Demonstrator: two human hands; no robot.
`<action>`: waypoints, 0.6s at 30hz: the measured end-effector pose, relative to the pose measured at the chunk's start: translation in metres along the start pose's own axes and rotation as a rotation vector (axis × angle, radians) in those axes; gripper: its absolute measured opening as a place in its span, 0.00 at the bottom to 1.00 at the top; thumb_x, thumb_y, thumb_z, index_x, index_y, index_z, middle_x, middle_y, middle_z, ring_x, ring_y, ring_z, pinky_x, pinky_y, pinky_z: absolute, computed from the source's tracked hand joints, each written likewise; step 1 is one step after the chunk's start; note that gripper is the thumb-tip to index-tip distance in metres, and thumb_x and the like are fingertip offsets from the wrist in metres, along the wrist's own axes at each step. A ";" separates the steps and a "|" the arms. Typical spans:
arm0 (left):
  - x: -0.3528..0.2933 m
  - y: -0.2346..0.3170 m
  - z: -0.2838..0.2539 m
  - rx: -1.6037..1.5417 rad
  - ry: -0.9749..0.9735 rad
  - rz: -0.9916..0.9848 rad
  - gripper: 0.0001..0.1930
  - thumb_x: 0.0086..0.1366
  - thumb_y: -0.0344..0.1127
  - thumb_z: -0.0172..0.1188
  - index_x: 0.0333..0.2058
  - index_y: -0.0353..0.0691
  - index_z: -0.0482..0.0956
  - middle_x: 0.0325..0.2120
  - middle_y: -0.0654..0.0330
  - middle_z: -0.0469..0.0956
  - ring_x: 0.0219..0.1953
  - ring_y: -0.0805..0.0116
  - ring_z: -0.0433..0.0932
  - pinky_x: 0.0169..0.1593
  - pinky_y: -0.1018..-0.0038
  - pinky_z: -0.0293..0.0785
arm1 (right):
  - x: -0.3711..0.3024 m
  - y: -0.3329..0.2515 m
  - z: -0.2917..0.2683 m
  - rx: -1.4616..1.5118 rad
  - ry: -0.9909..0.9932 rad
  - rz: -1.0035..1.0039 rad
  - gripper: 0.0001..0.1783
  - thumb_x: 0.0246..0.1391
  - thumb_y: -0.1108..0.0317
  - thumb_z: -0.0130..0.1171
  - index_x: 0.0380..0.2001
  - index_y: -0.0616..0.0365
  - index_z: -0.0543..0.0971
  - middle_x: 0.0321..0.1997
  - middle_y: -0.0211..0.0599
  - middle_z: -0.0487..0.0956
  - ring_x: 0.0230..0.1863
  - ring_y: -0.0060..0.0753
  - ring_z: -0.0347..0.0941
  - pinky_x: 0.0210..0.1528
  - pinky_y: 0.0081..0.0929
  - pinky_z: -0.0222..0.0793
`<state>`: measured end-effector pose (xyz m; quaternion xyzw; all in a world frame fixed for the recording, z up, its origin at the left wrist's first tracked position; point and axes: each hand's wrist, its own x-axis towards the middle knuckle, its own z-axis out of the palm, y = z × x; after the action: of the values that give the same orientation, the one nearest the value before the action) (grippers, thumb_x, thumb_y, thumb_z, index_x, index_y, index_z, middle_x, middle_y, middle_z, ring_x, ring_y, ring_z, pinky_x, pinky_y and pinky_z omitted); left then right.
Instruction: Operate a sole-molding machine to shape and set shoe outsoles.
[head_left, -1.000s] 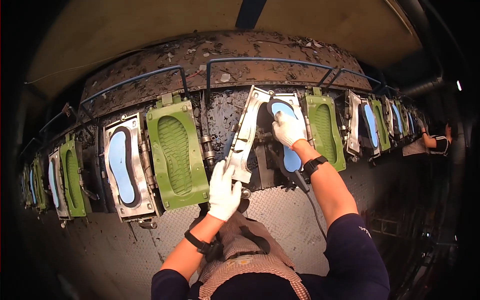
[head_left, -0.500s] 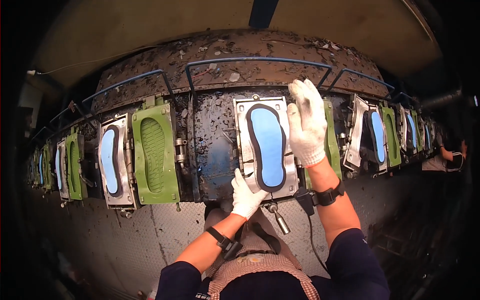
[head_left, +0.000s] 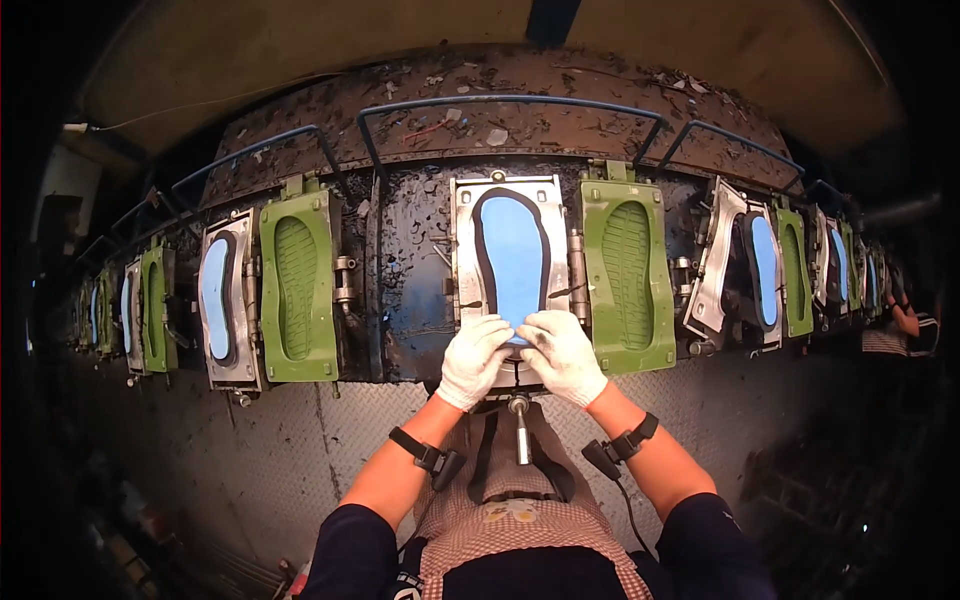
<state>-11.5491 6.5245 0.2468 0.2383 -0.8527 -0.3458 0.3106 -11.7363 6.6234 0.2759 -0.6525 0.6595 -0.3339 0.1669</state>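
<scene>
A shoe sole [head_left: 512, 250], blue in the middle with a black rim, lies in an open silver metal mould [head_left: 555, 188] in front of me. Both my hands wear white knitted gloves and meet at the sole's near, heel end. On its left side my left hand [head_left: 474, 360] has its fingers bent and pinched on the heel edge. From the right, my right hand [head_left: 562, 355] pinches the same end, thumb and fingertips almost touching the left ones. The gloves partly hide the heel. Hinged to the mould's right side is a green lid [head_left: 627, 275] with a tread-patterned hollow.
More open moulds with blue soles [head_left: 215, 300] and green lids [head_left: 297, 285] line the bench on both sides. A metal handle [head_left: 522, 435] juts from the near mould edge toward me. Blue rails [head_left: 510, 99] run behind, before a debris-strewn surface. Another person [head_left: 905, 325] is at far right.
My right hand has come down from beside the mould's upper right to the sole's heel, uncovering the green lid. My left hand has shifted up slightly and now pinches the heel edge.
</scene>
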 end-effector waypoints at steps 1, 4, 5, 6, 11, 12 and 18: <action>0.001 0.001 0.003 -0.016 -0.007 -0.022 0.15 0.57 0.24 0.69 0.44 0.34 0.83 0.44 0.51 0.84 0.51 0.49 0.82 0.57 0.61 0.78 | 0.005 0.003 0.003 0.021 0.028 0.041 0.13 0.57 0.63 0.66 0.41 0.59 0.85 0.45 0.39 0.82 0.47 0.43 0.78 0.56 0.37 0.73; 0.000 0.004 0.008 -0.034 -0.006 -0.109 0.13 0.60 0.24 0.67 0.44 0.34 0.83 0.44 0.50 0.84 0.51 0.49 0.82 0.57 0.60 0.78 | 0.009 0.013 0.008 -0.033 -0.051 0.101 0.11 0.58 0.61 0.65 0.36 0.57 0.85 0.38 0.38 0.82 0.43 0.46 0.76 0.50 0.39 0.73; -0.002 0.004 0.005 -0.038 -0.013 -0.065 0.12 0.61 0.25 0.67 0.44 0.33 0.83 0.43 0.49 0.84 0.51 0.48 0.82 0.57 0.60 0.77 | 0.005 0.012 0.009 0.049 -0.010 0.121 0.10 0.58 0.62 0.66 0.37 0.57 0.84 0.39 0.39 0.82 0.44 0.46 0.77 0.51 0.38 0.73; -0.004 0.004 0.004 -0.046 -0.022 -0.056 0.12 0.60 0.25 0.67 0.43 0.32 0.83 0.43 0.49 0.84 0.51 0.47 0.82 0.57 0.59 0.77 | -0.002 0.007 0.010 0.131 0.030 0.141 0.10 0.58 0.63 0.66 0.37 0.58 0.84 0.39 0.39 0.82 0.44 0.47 0.77 0.51 0.38 0.73; 0.004 0.019 -0.001 0.069 -0.102 0.046 0.22 0.52 0.34 0.75 0.45 0.32 0.82 0.46 0.49 0.81 0.54 0.45 0.79 0.58 0.57 0.76 | -0.014 -0.007 -0.011 0.653 -0.109 0.546 0.15 0.58 0.69 0.67 0.48 0.60 0.82 0.48 0.42 0.83 0.50 0.49 0.80 0.56 0.42 0.75; 0.001 0.014 0.000 0.168 -0.117 0.079 0.24 0.49 0.32 0.75 0.45 0.32 0.82 0.46 0.51 0.80 0.54 0.46 0.79 0.57 0.57 0.77 | 0.000 -0.010 -0.011 0.652 -0.115 0.543 0.15 0.58 0.69 0.67 0.48 0.60 0.82 0.48 0.42 0.83 0.50 0.49 0.80 0.56 0.42 0.75; -0.001 0.008 0.006 0.128 -0.115 0.141 0.24 0.47 0.29 0.76 0.45 0.34 0.83 0.45 0.51 0.81 0.50 0.46 0.80 0.55 0.57 0.79 | 0.149 0.004 0.014 -0.306 0.219 -0.138 0.14 0.57 0.65 0.62 0.45 0.58 0.82 0.47 0.42 0.80 0.52 0.49 0.76 0.56 0.44 0.72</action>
<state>-11.5544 6.5327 0.2486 0.1770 -0.9040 -0.2812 0.2690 -11.7439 6.4753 0.2959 -0.6736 0.6705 -0.3093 -0.0301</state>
